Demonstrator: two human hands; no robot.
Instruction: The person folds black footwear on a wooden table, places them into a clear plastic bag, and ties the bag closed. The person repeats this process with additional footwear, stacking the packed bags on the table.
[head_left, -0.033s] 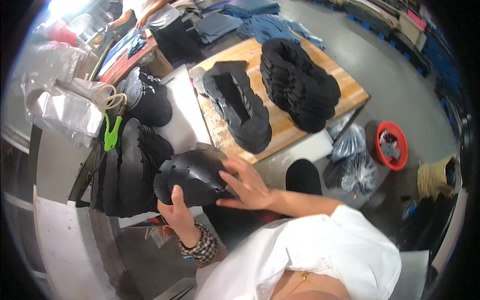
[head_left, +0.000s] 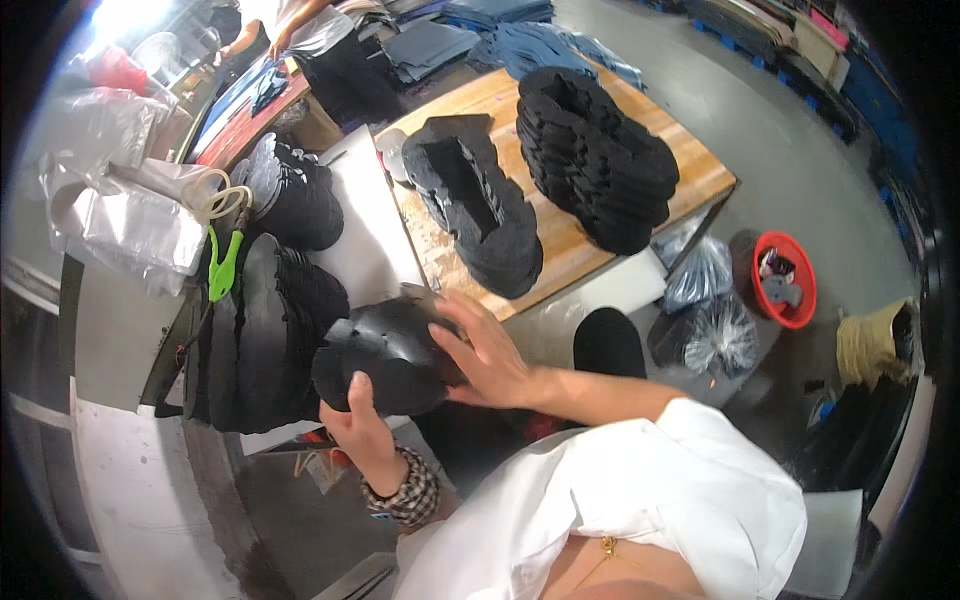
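Note:
Between my hands is a curved black sheet piece [head_left: 385, 350], shaped like a shoe upper, with small notches and glossy patches. My left hand [head_left: 362, 430] grips its lower left edge, the thumb on top and the fingers underneath. At its right side my right hand [head_left: 490, 362] holds the edge, with some fingertips hidden behind it. Whether it is one layer or several is hard to tell. Just left of it stands a thick stack of similar black pieces [head_left: 265, 340]; a smaller black stack [head_left: 300, 195] sits farther back.
A wooden table [head_left: 700, 150] ahead carries two stacks of black pieces [head_left: 475, 215]. Green-handled nippers [head_left: 224, 265] with a pale hose lie by the left stacks, near clear plastic bags [head_left: 130, 220]. On the floor right are a red basin [head_left: 806, 310] and tied bags [head_left: 720, 340]. Another person [head_left: 310, 30] works far left.
The black piece has tilted slightly between my hands. My right hand has moved a little left and up along its edge, while my left hand keeps its grip.

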